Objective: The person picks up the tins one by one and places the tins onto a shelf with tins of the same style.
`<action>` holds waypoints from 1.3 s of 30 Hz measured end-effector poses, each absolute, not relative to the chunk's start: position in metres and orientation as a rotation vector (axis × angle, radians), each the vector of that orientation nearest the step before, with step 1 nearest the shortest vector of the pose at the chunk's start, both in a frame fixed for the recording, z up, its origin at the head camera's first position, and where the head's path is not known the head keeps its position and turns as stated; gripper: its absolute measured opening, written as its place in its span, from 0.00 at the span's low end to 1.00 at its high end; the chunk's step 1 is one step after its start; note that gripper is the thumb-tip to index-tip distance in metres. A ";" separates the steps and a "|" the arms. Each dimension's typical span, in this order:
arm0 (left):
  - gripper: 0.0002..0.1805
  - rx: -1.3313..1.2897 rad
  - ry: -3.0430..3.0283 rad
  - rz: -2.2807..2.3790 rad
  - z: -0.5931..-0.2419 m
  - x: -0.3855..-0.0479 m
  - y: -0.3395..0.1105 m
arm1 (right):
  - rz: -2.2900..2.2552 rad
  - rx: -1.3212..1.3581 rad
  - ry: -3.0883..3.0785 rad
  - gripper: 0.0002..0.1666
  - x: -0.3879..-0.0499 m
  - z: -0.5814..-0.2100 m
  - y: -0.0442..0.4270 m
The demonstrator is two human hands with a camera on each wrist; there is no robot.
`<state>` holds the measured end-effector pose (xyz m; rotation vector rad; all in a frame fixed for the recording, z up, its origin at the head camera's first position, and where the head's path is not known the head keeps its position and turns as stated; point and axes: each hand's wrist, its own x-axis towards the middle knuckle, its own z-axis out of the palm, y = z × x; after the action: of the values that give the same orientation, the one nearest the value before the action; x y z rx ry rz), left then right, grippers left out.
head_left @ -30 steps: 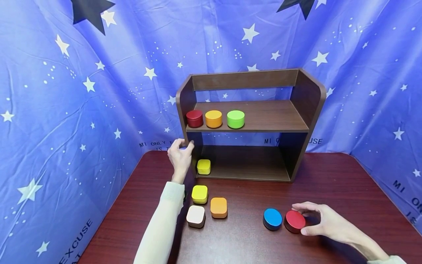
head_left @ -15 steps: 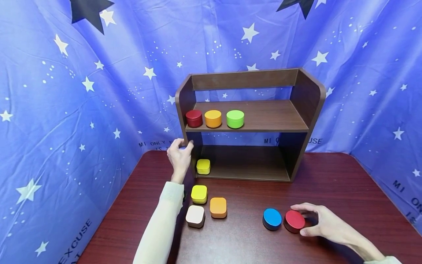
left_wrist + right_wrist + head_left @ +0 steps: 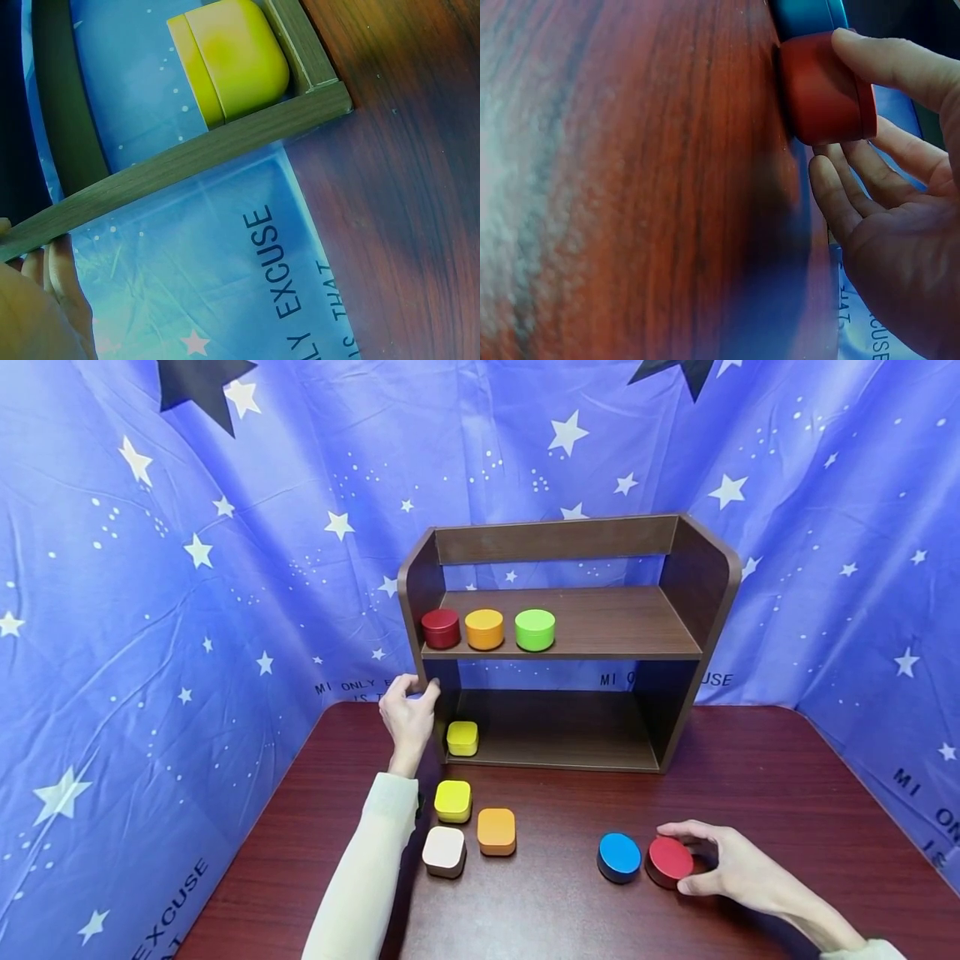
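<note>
My left hand (image 3: 408, 717) grips the left side panel of a dark brown two-tier wooden shelf (image 3: 555, 577), thumb on the inner side and fingers outside. The left wrist view shows fingers (image 3: 64, 277) against the panel, near a yellow square tin (image 3: 236, 60) on the lower tier. At the right of the table my right hand (image 3: 738, 868) holds a red round tin (image 3: 670, 858) between thumb and fingers, the tin standing on the table. In the right wrist view the thumb (image 3: 885, 60) touches its rim. A blue round tin (image 3: 619, 857) stands just left of it.
On the upper tier stand a dark red (image 3: 441, 629), an orange (image 3: 484, 630) and a green round tin (image 3: 535, 631). A second yellow square tin (image 3: 453, 802), an orange one (image 3: 497, 832) and a white-topped one (image 3: 444, 852) stand on the table by the left forearm.
My right hand has shifted slightly left, closer around the red round tin. The left hand stays on the shelf panel, and the tins keep their places.
</note>
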<state>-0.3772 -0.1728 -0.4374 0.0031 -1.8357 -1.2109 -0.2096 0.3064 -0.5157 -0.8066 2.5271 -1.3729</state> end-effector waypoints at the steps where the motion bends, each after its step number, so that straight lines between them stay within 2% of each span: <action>1: 0.12 0.003 -1.835 -1.209 -0.438 -0.377 -0.173 | -1.369 -0.812 2.531 0.36 -0.210 -0.516 0.306; 17: 0.11 0.003 -1.836 -1.221 -0.438 -0.377 -0.173 | -1.401 -0.862 2.547 0.33 -0.207 -0.519 0.303; 39: 0.11 -0.004 -1.830 -1.249 -0.437 -0.375 -0.173 | -1.363 -0.737 2.706 0.32 -0.207 -0.508 0.296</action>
<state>-0.3753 -0.1729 -0.4369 -0.0045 -1.8301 -1.2491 -0.2068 0.2960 -0.5078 -0.7371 2.7062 -1.3628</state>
